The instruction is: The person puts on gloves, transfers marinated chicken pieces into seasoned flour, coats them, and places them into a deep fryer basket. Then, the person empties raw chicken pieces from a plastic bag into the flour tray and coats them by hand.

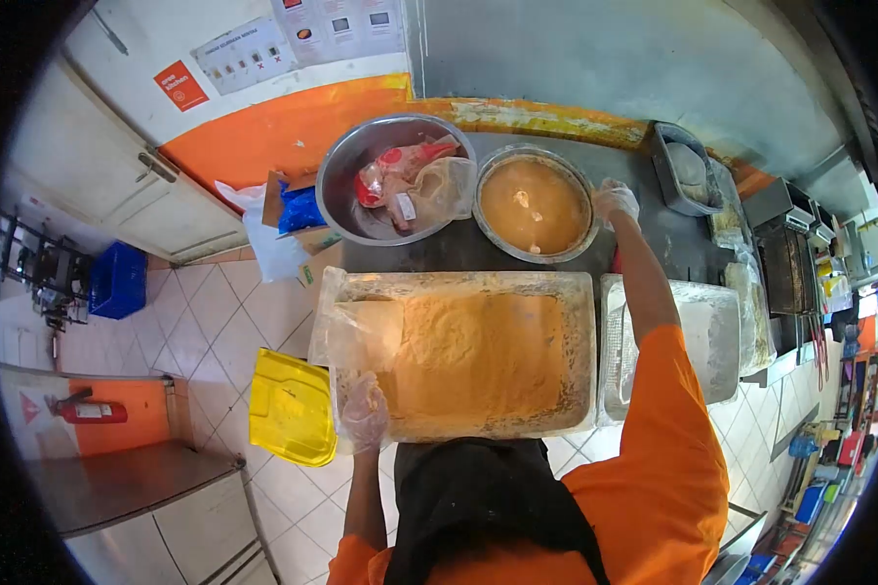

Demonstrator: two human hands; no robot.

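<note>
My left hand (366,414), in a clear plastic glove, is at the lower left corner of a wide plastic tub (585,390) that holds orange-tan powder (488,356). How its fingers are set is too small and blurred to tell. My right hand (617,202), gloved too, reaches forward to the right rim of a round metal bowl (583,239) filled with brownish-orange liquid (532,200). Its fingers are hard to make out under the loose plastic. Pale lumps show in the liquid. A clear plastic sheet or container (361,333) lies over the tub's left end.
Left of the liquid stands a large metal bowl (337,200) with red-printed plastic bags (400,180). A second tub (707,336) with a wire basket is on the right. A grey container (688,171) sits at the back right. A yellow lid (291,408) is at the left.
</note>
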